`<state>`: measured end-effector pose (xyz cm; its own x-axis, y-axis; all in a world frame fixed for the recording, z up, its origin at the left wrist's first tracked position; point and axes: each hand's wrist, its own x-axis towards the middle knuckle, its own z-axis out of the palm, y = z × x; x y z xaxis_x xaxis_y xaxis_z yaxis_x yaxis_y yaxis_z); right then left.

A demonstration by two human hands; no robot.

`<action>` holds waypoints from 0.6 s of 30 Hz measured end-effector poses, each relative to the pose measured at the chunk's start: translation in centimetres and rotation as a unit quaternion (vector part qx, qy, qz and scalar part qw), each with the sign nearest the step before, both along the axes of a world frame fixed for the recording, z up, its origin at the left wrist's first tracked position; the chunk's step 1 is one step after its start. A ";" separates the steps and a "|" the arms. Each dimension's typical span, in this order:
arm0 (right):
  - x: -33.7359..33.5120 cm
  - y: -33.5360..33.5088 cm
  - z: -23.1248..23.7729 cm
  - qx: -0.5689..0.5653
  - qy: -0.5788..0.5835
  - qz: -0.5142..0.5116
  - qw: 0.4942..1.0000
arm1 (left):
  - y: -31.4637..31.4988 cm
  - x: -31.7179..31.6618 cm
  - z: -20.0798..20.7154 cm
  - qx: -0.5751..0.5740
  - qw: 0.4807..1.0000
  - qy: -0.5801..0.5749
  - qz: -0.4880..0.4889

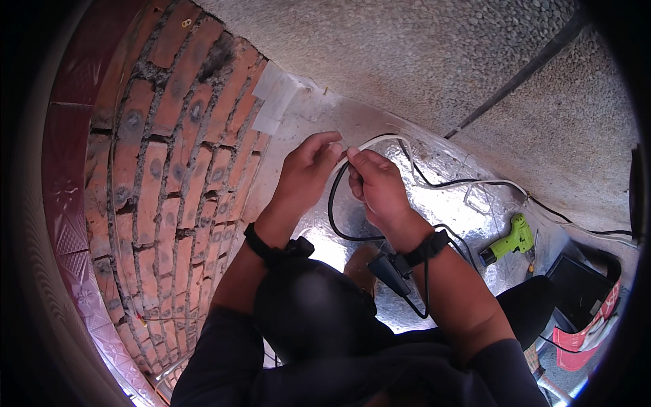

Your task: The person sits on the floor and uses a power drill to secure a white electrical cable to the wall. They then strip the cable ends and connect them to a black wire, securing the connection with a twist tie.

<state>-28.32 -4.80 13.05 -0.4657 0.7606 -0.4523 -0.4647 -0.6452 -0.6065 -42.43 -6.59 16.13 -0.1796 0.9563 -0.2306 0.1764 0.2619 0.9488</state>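
- Far left: dark red tiles (66,173) run down the edge, with a raised pattern on the lower ones.
- Left: a bare brick wall (146,166), dark mortar between the bricks; a small yellowish disc (186,23) sits on it near the top.
- Upper left of centre: pale patches (276,98) on the surface beside the bricks.
- Centre: the left hand (308,169), a black band (272,252) on its wrist. Its thumb and forefinger are bent with a narrow gap; whether they grip the cable beside them, I cannot tell.
- Just right of that: the right hand (381,186), thumb and forefinger pinched together on the white cable (388,138) at the centre of the frame; a banded black device (390,273) is at its wrist.
- Below the hands: a black cable (331,203) loops down and passes behind the right hand.
- Centre right: shiny silver sheeting (434,203); both cables run across it toward the right edge.
- Upper right: a pebbled wall (413,47), crossed diagonally by a dark strip (522,81).
- Right: a lime-green drill (510,239) lies on the sheeting.
- Lower right: a black tray (578,288) by a red bag (573,349) bearing pale lettering.
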 end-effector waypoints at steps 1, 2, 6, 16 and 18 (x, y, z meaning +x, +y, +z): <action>0.0 -0.1 0.1 -0.001 0.002 0.006 1.000 | 0.2 0.1 0.1 0.015 1.000 0.013 0.000; 0.0 -0.2 0.2 -0.002 0.003 0.011 1.000 | 0.2 0.1 -0.1 0.007 1.000 -0.006 0.003; -0.2 -0.6 0.1 0.020 -0.011 0.024 0.999 | 0.5 0.0 -0.1 -0.027 0.997 -0.071 0.012; 0.4 -0.1 -0.4 0.032 -0.034 -0.005 0.999 | -0.6 -0.2 0.8 -0.110 0.986 -0.073 -0.106; 0.5 -0.1 -0.4 0.027 -0.030 0.000 0.999 | -0.6 -0.2 0.9 -0.110 0.987 -0.049 -0.106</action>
<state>-27.77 -4.94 12.66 -0.4384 0.7849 -0.4378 -0.4272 -0.6105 -0.6669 -42.61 -7.21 17.03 0.0528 0.8952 -0.4426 0.1600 0.4299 0.8886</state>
